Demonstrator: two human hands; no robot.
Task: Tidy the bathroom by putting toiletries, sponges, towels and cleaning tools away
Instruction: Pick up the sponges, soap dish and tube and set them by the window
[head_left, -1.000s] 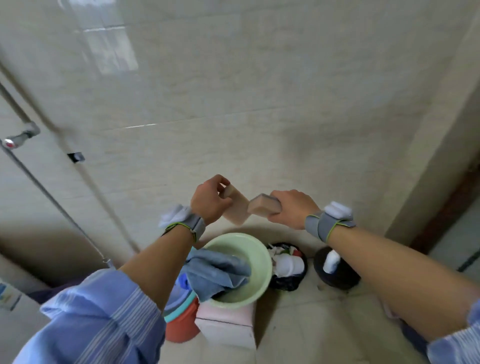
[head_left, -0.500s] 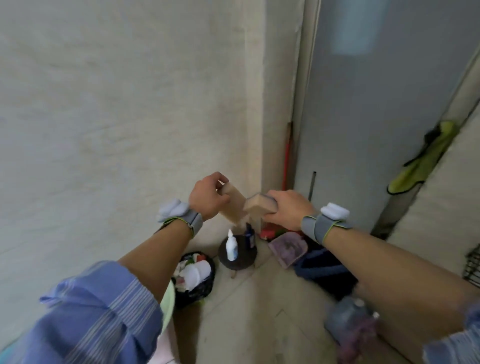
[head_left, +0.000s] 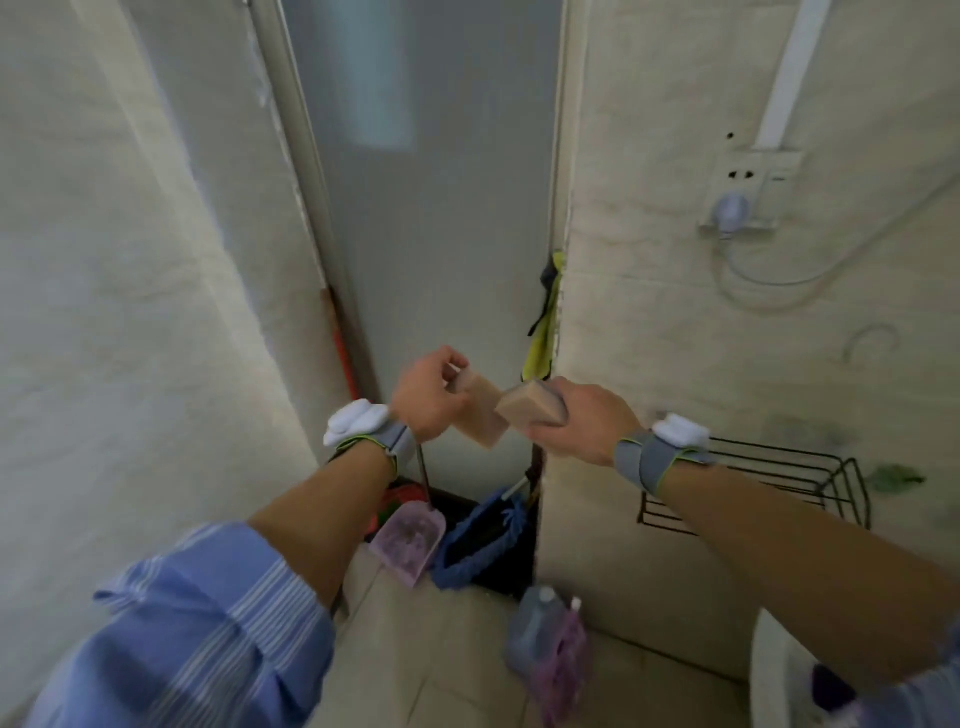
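Our left grip (head_left: 426, 397) clenches curled fingers round a tan sponge (head_left: 480, 418); our right grip (head_left: 587, 421) clasps a second sponge (head_left: 532, 405), the two blocks meeting end to end in mid-air before a grey door (head_left: 441, 234); a black wire rack (head_left: 810, 483) hangs on the tiled wall by the right wrist; on the floor below stand a pink dustpan (head_left: 410, 540), a blue duster (head_left: 483, 540), a grey bottle (head_left: 530, 623) and a purple bottle (head_left: 563, 660), labels too blurred to read.

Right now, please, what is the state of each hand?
Left hand: closed, holding a tan sponge.
Right hand: closed, holding a second tan sponge.
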